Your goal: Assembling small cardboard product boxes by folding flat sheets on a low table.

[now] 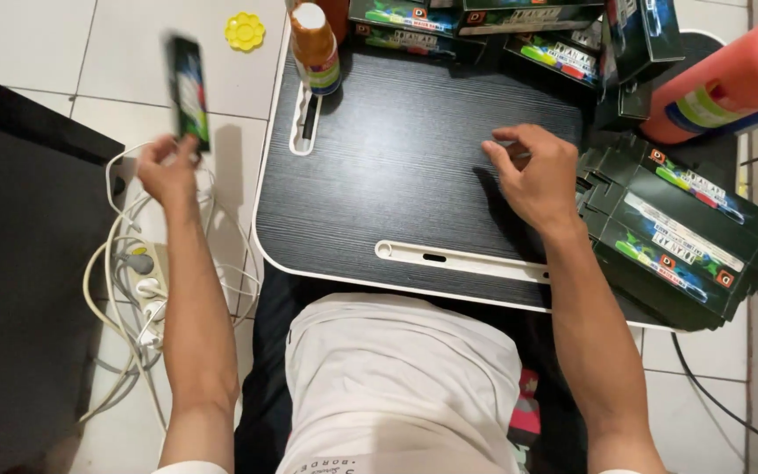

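The left hand is pinching a flat dark printed cardboard carton by its lower end, out over the floor; it looks light, thin and crushable. The right hand is resting loosely curled, grasping nothing, on the black lap table.

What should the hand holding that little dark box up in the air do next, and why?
Probably bring it over and set it down on the black lap desk. The left hand pinches the small dark box out over the floor tiles, blurred, away from the desk. The right hand rests on the desk beside a stack of flat boxes, and the middle of the desk is bare.
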